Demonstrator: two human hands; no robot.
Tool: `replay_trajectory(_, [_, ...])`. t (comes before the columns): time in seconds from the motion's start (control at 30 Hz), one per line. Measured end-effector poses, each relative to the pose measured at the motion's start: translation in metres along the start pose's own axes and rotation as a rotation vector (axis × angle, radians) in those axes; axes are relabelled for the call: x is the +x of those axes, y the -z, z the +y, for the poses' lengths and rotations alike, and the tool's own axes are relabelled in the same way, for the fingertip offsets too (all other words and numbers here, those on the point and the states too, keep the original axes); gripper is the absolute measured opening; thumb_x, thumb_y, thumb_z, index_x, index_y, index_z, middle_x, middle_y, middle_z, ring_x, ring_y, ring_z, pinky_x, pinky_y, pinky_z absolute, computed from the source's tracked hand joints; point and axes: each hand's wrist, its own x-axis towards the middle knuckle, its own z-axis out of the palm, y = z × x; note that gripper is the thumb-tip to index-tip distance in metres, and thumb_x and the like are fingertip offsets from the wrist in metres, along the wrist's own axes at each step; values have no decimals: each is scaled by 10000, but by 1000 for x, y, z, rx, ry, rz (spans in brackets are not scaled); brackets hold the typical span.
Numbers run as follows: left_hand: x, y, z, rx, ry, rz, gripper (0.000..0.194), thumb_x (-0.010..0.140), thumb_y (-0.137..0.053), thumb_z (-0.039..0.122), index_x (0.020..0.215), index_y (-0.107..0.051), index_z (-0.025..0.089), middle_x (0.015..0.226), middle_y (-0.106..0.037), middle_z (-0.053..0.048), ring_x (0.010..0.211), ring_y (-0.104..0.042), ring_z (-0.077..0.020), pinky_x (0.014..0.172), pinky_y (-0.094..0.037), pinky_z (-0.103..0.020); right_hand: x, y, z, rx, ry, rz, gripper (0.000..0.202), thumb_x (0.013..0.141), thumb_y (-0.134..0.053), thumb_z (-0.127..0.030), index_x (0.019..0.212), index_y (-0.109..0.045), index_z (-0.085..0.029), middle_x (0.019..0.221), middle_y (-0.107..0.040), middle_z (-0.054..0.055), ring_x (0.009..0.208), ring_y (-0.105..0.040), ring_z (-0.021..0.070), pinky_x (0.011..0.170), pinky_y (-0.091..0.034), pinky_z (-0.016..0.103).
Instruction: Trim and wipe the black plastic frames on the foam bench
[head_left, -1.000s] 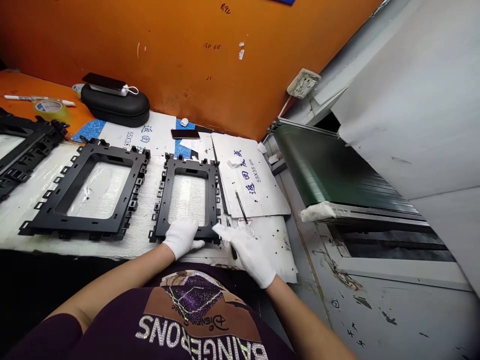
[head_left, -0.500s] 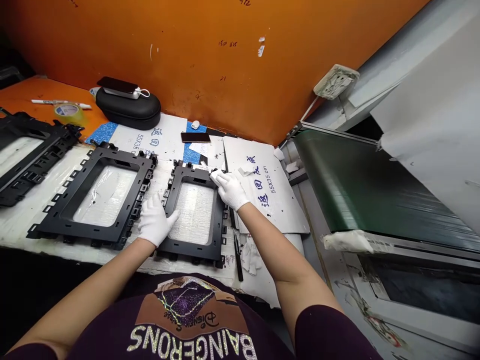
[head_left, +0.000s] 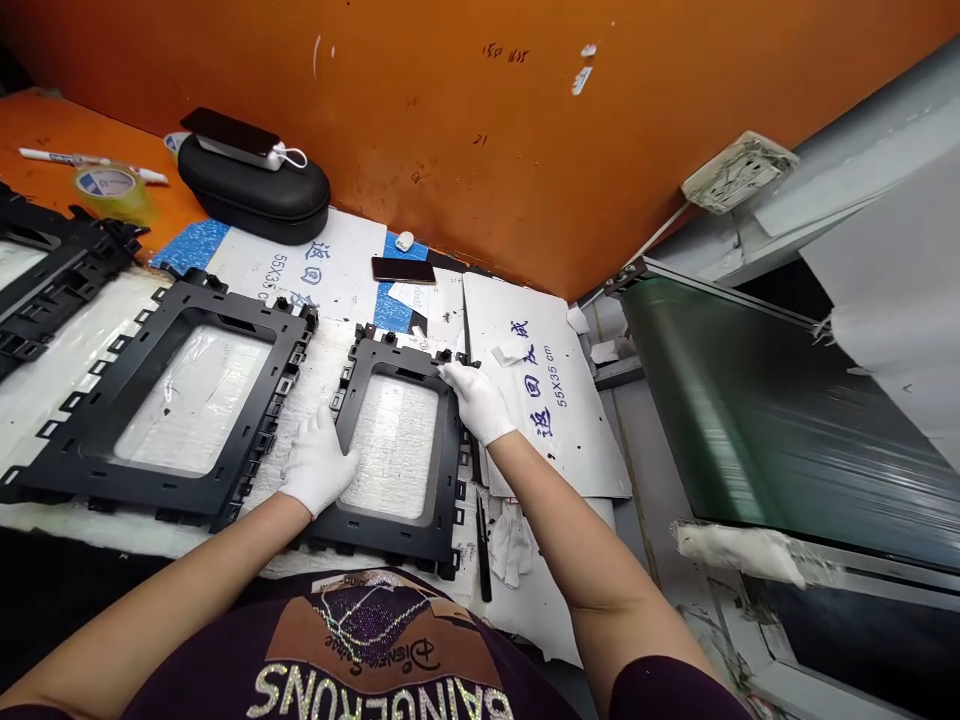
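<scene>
A black rectangular plastic frame point(head_left: 394, 535) lies flat on the white-covered bench in front of me. My left hand point(head_left: 319, 462), in a white glove, rests on its left side with the thumb apart from the fingers. At the upper right corner of the same frame is my gloved right hand point(head_left: 480, 402), its fingertips pressed together on a small white piece point(head_left: 445, 372), perhaps a cloth. A second, larger black frame point(head_left: 161, 487) lies to the left, and part of a third black frame point(head_left: 45, 290) shows at the far left.
Behind the frames are a black case point(head_left: 251, 195) with devices on top, a phone point(head_left: 403, 270) and a tape roll point(head_left: 109, 188). Lettered cardboard point(head_left: 592, 430), black tweezers point(head_left: 483, 550) and crumpled white scraps point(head_left: 512, 545) lie right. A green conveyor point(head_left: 765, 400) stands beyond.
The view has shifted and come closer. My right hand has moved slightly down along the frame's upper right corner, and less of the white piece shows. My left hand stays on the left side.
</scene>
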Motion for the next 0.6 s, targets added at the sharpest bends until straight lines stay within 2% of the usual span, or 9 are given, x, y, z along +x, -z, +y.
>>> replay_trajectory(0.13, [2,0,0,31,-10,-26,555,811,-593,334,1297,-427,121,1261,-584,-194,1276,-530,-344,1017,-483,-448,10,-8,-7,-51,14,-37,486,897,-374,-13,1203,-710,-186,1173,-727,105,1145,-641,237,1043,-499,379])
replay_trajectory(0.3, [5,-3,-2,49,-42,-21,540,807,-595,324,1275,-434,108,1247,-588,-201,1269,-533,-343,1022,-479,-436,42,-23,-33,-84,52,-114,604,807,-367,46,1245,-679,-229,1251,-705,70,1197,-608,223,1063,-488,387])
replay_trajectory(0.37, [5,-4,-2,48,-53,1,534,796,-597,315,1266,-438,116,1247,-592,-196,1272,-532,-342,1031,-473,-439,58,-31,-46,-90,57,-119,570,830,-369,38,1229,-675,-230,1247,-700,66,1191,-606,216,1076,-476,385])
replay_trajectory(0.47, [4,-4,-2,40,-55,5,490,794,-593,309,1230,-459,129,1252,-593,-187,1271,-538,-341,1050,-464,-444,78,-40,-61,-93,40,-107,485,861,-365,23,1139,-680,-219,1085,-726,58,1060,-640,208,1158,-401,421])
replay_trajectory(0.53, [2,-3,-2,13,-50,7,496,803,-589,311,1243,-462,119,1273,-588,-195,1286,-529,-349,1060,-463,-456,83,-41,-64,-88,50,-102,444,883,-357,13,1092,-674,-217,1033,-726,53,1015,-644,202,1211,-336,447])
replay_trajectory(0.6, [1,-2,-3,-27,-44,15,565,809,-592,312,1308,-442,96,1305,-581,-211,1316,-510,-364,1071,-460,-476,78,-36,-61,-75,74,-107,393,930,-358,-20,1086,-662,-214,1086,-720,63,1052,-642,202,1192,-366,439])
